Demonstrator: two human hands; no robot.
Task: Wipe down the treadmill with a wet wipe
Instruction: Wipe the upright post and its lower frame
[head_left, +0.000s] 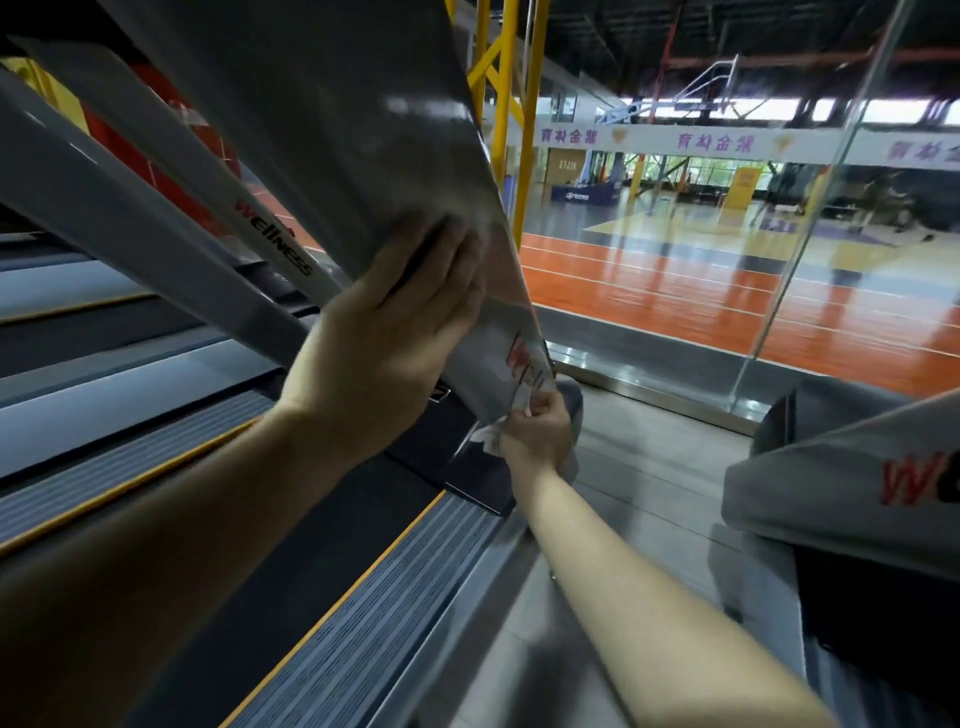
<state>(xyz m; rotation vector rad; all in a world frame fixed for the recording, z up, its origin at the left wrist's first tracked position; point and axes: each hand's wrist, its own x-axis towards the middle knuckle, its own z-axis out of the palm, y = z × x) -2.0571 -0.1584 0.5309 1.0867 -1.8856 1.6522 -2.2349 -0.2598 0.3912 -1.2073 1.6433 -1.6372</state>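
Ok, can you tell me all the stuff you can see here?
upright: one, grey with red letters, slanting through the middle.
wet wipe: one, white, at the upright's bottom end.
side rail: one, grey ribbed with a yellow edge, bottom middle.
left treadmill post: one, grey, left.
right treadmill: one, grey with red letters, right.
yellow frame: one, yellow, top middle.
glass wall: one, clear, right.
court floor: one, orange and yellow, behind the glass.
left grip: one, bare hand, holds the upright.
right grip: one, bare hand, holds the wet wipe.
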